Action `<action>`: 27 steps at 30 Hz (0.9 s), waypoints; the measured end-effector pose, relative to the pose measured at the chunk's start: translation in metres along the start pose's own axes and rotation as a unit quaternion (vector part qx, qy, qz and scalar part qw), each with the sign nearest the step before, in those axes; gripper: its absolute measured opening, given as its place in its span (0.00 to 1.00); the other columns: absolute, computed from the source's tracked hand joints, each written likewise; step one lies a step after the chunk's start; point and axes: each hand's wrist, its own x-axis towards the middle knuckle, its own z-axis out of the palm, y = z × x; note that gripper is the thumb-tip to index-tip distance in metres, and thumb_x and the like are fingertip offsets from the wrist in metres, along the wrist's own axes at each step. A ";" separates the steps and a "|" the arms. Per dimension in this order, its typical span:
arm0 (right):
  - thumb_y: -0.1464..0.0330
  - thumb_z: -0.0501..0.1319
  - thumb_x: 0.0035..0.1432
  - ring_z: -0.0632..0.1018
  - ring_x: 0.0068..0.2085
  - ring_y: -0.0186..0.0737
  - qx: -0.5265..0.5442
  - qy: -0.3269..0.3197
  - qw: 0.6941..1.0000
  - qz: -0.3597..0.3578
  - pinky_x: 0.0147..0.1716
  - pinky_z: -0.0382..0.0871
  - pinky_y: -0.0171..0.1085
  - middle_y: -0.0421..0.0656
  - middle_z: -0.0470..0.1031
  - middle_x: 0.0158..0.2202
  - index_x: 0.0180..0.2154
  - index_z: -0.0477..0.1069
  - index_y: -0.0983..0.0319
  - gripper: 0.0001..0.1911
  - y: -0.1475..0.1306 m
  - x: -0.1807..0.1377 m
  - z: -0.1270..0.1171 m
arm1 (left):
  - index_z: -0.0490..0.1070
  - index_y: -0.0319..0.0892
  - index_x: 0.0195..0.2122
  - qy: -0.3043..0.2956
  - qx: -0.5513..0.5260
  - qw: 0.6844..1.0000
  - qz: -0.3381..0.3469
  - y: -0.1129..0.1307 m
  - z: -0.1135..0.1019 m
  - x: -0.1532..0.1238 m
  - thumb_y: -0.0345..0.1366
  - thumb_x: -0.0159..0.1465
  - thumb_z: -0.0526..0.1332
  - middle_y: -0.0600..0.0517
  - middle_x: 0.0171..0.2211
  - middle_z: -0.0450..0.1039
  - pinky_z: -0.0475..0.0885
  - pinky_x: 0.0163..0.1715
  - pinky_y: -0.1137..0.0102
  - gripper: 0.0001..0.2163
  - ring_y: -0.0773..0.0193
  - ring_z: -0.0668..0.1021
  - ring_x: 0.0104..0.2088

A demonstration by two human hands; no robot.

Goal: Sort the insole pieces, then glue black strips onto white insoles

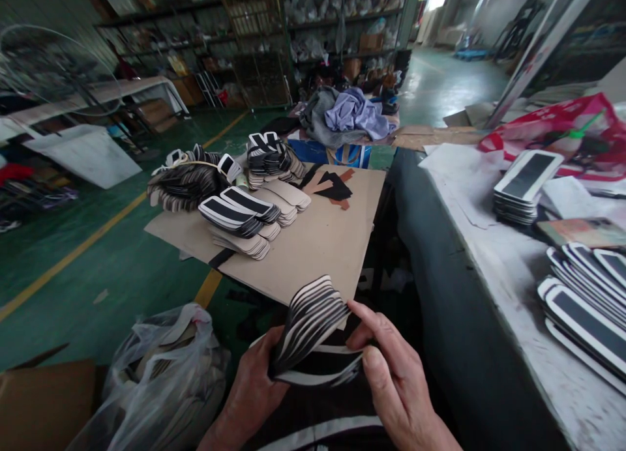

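Observation:
In my left hand (257,379) is a stack of flat black-and-white strips (313,324), gripped at its left end. The strips are bent and split into an upper fanned bunch and a lower one, with a gap between. My right hand (396,369) is at the stack's right end, its index fingertip against the edges of the upper bunch. Its thumb is apart from the index finger, close to the tip of the lower bunch. Whether any strip lies between those fingers I cannot tell. More piles of similar strips (235,213) rest on the cardboard-topped table (337,242) ahead.
To the right, a white-covered workbench (469,242) bears stacked strips (587,320) and a red plastic bag (581,122). A clear bag of pieces (171,373) and a cardboard box (49,405) stand at lower left. Crumpled cloth (357,115) lies beyond the table.

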 end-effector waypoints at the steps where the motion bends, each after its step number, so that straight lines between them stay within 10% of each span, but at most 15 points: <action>1: 0.64 0.48 0.67 0.72 0.34 0.36 -0.004 0.005 1.000 -0.005 0.37 0.69 0.36 0.41 0.69 0.34 0.61 0.58 0.59 0.22 0.000 0.000 0.000 | 0.67 0.41 0.48 0.002 0.003 1.000 0.007 0.000 0.000 0.001 0.30 0.52 0.58 0.45 0.39 0.79 0.78 0.35 0.65 0.20 0.54 0.81 0.37; 14: 0.65 0.53 0.64 0.70 0.41 0.40 -0.101 0.061 0.993 -0.028 0.37 0.71 0.38 0.46 0.64 0.40 0.54 0.64 0.57 0.17 -0.004 0.001 -0.004 | 0.66 0.43 0.45 0.087 0.046 0.990 0.105 0.016 -0.009 0.022 0.30 0.53 0.57 0.47 0.35 0.78 0.78 0.30 0.70 0.17 0.57 0.81 0.33; 27: 0.67 0.56 0.62 0.69 0.53 0.46 0.002 0.055 0.996 -0.069 0.50 0.68 0.43 0.51 0.65 0.52 0.49 0.61 0.60 0.13 -0.012 0.001 -0.010 | 0.65 0.46 0.48 0.027 -0.045 0.990 0.130 0.028 -0.018 0.038 0.27 0.57 0.56 0.51 0.32 0.75 0.77 0.33 0.70 0.17 0.58 0.80 0.40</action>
